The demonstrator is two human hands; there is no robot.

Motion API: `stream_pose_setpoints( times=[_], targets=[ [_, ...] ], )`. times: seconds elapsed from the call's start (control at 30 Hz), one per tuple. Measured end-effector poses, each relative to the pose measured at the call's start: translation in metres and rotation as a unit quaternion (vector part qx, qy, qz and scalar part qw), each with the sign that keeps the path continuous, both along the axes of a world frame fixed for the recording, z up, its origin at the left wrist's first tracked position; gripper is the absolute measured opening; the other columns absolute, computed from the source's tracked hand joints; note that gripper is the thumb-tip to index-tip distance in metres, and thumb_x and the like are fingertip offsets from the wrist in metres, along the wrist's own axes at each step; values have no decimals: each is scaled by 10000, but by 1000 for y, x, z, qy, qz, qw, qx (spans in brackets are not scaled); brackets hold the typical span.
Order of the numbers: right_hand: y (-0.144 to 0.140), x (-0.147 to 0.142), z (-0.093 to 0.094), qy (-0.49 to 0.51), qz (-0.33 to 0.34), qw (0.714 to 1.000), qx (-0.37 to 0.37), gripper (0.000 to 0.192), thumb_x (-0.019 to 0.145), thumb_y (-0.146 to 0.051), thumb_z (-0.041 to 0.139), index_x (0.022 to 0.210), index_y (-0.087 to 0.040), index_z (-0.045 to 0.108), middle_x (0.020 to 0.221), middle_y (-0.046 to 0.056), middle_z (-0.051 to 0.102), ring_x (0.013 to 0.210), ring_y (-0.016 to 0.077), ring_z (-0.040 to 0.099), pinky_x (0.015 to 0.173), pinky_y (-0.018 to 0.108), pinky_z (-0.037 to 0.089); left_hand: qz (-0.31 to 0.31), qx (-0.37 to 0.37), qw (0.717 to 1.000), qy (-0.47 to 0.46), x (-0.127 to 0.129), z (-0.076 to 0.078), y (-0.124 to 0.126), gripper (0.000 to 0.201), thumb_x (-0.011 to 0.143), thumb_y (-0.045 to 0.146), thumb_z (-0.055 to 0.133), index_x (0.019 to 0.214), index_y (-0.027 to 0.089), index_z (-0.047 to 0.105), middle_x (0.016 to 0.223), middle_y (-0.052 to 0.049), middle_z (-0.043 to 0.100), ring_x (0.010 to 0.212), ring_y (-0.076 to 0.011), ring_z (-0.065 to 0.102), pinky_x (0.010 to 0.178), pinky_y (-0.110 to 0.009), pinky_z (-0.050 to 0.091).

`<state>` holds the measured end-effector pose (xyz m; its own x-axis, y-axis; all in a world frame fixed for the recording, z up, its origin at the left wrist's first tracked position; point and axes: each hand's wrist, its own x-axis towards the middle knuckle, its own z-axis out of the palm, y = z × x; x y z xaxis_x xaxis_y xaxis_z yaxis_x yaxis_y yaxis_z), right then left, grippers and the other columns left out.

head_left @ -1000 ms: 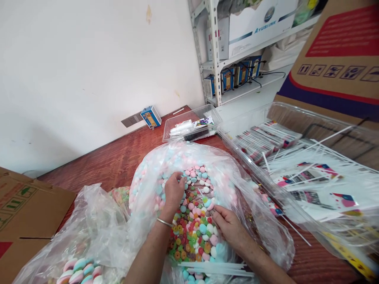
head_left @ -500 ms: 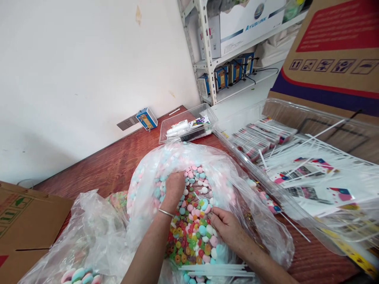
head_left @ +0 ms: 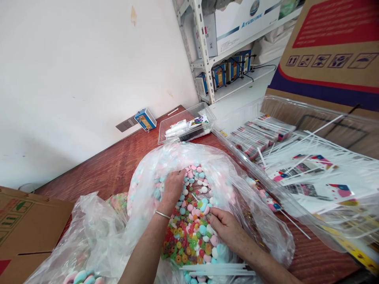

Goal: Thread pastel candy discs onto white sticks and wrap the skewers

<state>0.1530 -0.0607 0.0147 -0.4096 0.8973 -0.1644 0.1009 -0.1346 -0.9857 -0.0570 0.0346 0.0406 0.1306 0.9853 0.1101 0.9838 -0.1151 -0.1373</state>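
Clear bag (head_left: 237,185), centre of frame, mouth open, on a red-brown table (head_left: 118,165). Contents: candies (head_left: 192,232); pink, blue and white discs toward the top, small sugared rings in red, green, orange and yellow lower down. Film blurs those along the bag's left wall.

Left hand (head_left: 171,187): fingers curled down into the pastel discs, tips buried; whether they grip a piece cannot be told. Thin bangle on the wrist.

Right hand (head_left: 226,227): lower centre, thumb and forefinger pinched on a thin white stick (head_left: 199,199); its tip is lost among the candies.

Sticks (head_left: 216,270), white, bundled at the lower edge, partly cut off.

Second bag (head_left: 85,236), lower left, contents mostly out of frame.
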Motion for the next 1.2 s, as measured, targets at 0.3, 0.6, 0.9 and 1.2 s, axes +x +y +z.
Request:
stream_pose_setpoints(
  times=[0.3, 0.6, 0.9, 1.2],
  targets=[
    [2, 1, -2, -6, 11, 1000, -3, 257, 850, -363, 450, 724, -184, 585, 676, -11, 568, 678, 159, 504, 623, 230, 408, -72, -36, 996, 36, -1, 5, 1, 293, 891, 67, 479, 1146, 164, 584, 1087, -125, 646, 979, -238, 607, 848, -342, 468],
    [2, 0, -3, -20, 26, 999, 6, 259, 839, -338, 395, 740, -174, 569, 694, -2, 529, 689, 161, 488, 630, 247, 392, -45, -62, 997, 30, -4, 12, 3, 247, 860, 16, 461, 1019, 138, 606, 974, -127, 665, 899, -233, 636, 807, -332, 477],
    [2, -1, -5, 0, 17, 1000, -5, 243, 840, -367, 431, 694, -192, 516, 640, -26, 467, 636, 136, 442, 568, 222, 356, 19, -51, 996, -72, 1, 3, 9, 272, 794, -39, 456, 933, 104, 641, 816, -131, 671, 798, -240, 650, 767, -348, 488],
    [-6, -1, 1, 65, -3, 996, -58, 304, 904, -502, 399, 774, -231, 446, 471, -108, 302, 397, 94, 275, 409, 221, 220, 77, 21, 904, -421, 11, 14, -35, 295, 882, 299, 542, 1111, 152, 656, 944, -85, 714, 784, -177, 667, 735, -300, 535]
  ],
)
